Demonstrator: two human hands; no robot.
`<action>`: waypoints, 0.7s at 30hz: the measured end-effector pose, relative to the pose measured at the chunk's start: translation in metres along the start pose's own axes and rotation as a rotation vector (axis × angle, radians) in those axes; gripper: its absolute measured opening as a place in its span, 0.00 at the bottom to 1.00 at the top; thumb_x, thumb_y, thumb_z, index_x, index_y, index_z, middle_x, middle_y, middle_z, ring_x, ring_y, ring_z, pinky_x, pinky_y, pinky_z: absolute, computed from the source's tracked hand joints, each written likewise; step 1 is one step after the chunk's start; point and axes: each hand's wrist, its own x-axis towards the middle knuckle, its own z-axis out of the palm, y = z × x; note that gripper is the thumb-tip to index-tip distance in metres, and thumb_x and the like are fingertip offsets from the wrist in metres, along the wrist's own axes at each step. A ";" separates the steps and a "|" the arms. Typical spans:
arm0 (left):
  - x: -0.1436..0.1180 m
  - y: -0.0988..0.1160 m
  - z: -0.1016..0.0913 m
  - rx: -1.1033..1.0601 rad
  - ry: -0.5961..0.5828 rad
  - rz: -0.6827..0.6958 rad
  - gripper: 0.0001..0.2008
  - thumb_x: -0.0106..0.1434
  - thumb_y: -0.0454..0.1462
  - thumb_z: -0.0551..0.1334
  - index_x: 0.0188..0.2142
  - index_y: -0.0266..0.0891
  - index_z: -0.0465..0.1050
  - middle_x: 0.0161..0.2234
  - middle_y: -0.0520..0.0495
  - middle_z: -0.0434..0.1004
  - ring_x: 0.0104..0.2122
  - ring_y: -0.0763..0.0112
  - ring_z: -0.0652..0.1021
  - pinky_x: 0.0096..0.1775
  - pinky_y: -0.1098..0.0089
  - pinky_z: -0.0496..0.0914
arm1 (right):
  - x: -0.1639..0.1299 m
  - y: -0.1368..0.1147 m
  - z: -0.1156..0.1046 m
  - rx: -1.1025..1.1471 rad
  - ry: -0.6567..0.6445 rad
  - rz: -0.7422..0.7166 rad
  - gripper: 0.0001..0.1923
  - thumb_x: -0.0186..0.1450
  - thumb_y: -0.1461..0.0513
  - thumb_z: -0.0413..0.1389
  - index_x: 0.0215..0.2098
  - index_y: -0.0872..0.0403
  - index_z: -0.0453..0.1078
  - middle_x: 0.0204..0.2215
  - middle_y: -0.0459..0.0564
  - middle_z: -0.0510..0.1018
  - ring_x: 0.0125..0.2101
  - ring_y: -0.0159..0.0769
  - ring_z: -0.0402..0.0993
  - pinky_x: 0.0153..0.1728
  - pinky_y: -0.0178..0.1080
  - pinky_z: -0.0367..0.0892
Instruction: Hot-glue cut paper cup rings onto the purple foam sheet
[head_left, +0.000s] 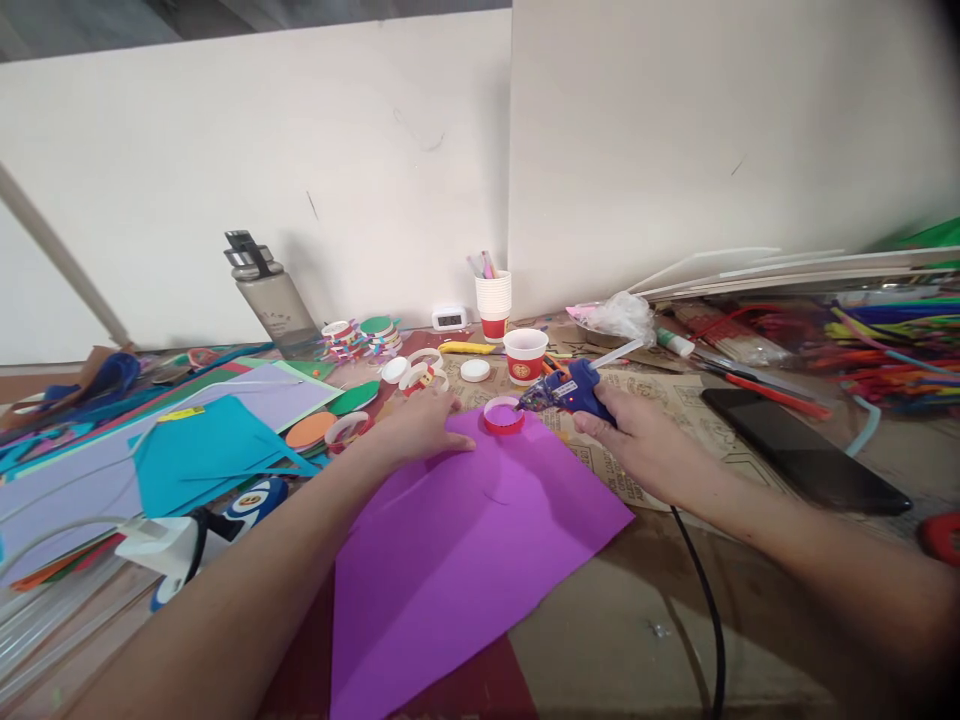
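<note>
My right hand (619, 430) is wrapped round a blue hot glue gun (574, 392), with a clear glue stick (622, 352) poking out of its back. The gun's nozzle meets the right side of a red and white paper ring (503, 424), which stands on a purple sheet (480, 540). Fingers stretched, my left hand (431, 425) lies on the sheet's far left edge, just left of the ring. Several pale paper rings (424, 376) sit beyond its fingertips. Whether the ring is stuck to the sheet I cannot tell.
A paper cup (525, 357) stands behind the ring, near a cup stack holding pens (493, 300). A black phone (802, 448) lies right; the gun's black cord (709, 590) runs off the front. A bottle (274, 300), blue sheets (217, 460) and a white plug (161, 545) are left.
</note>
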 end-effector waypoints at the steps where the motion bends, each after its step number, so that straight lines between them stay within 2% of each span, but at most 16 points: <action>1: 0.000 0.000 -0.001 -0.033 -0.009 -0.019 0.28 0.48 0.55 0.65 0.44 0.42 0.74 0.46 0.39 0.77 0.45 0.51 0.76 0.42 0.62 0.68 | 0.000 0.000 0.000 0.011 -0.011 0.006 0.18 0.70 0.51 0.46 0.49 0.52 0.67 0.45 0.57 0.80 0.43 0.50 0.77 0.41 0.46 0.68; 4: -0.002 0.001 -0.005 -0.113 -0.025 -0.032 0.20 0.49 0.52 0.64 0.35 0.42 0.73 0.35 0.45 0.79 0.34 0.59 0.77 0.32 0.68 0.65 | 0.001 -0.001 -0.003 0.047 -0.015 0.000 0.19 0.70 0.52 0.46 0.51 0.53 0.66 0.49 0.56 0.79 0.47 0.49 0.75 0.45 0.46 0.67; 7: -0.005 0.001 -0.011 -0.155 0.005 0.021 0.11 0.54 0.46 0.59 0.28 0.42 0.69 0.28 0.49 0.76 0.29 0.65 0.74 0.27 0.70 0.61 | 0.001 -0.004 -0.007 0.082 0.020 -0.036 0.17 0.70 0.54 0.46 0.51 0.53 0.67 0.50 0.55 0.78 0.50 0.48 0.73 0.48 0.46 0.66; 10: -0.004 0.001 -0.017 -0.209 0.016 0.084 0.09 0.56 0.43 0.57 0.30 0.41 0.71 0.28 0.51 0.76 0.29 0.68 0.73 0.28 0.72 0.62 | 0.000 -0.006 -0.010 0.114 0.069 -0.065 0.17 0.69 0.55 0.46 0.50 0.53 0.68 0.50 0.55 0.78 0.50 0.47 0.73 0.48 0.45 0.66; 14: 0.008 0.005 -0.023 -0.257 -0.113 0.149 0.13 0.56 0.42 0.58 0.35 0.39 0.77 0.31 0.51 0.78 0.32 0.69 0.75 0.32 0.74 0.65 | 0.003 -0.004 -0.016 0.145 0.121 -0.104 0.18 0.68 0.54 0.47 0.50 0.54 0.68 0.49 0.56 0.78 0.50 0.47 0.72 0.48 0.44 0.66; 17: 0.018 0.015 -0.027 -0.207 -0.251 0.215 0.13 0.56 0.40 0.60 0.37 0.39 0.79 0.31 0.50 0.80 0.33 0.69 0.76 0.33 0.75 0.65 | 0.007 0.001 -0.026 0.180 0.084 -0.093 0.18 0.68 0.53 0.47 0.49 0.54 0.69 0.46 0.55 0.79 0.47 0.46 0.73 0.47 0.43 0.67; 21: 0.024 0.036 -0.037 -0.081 -0.344 0.306 0.13 0.56 0.37 0.61 0.40 0.41 0.81 0.35 0.52 0.82 0.36 0.69 0.76 0.35 0.76 0.64 | 0.013 0.006 -0.042 0.193 0.006 -0.042 0.20 0.65 0.51 0.51 0.47 0.55 0.71 0.42 0.55 0.79 0.43 0.47 0.74 0.44 0.44 0.68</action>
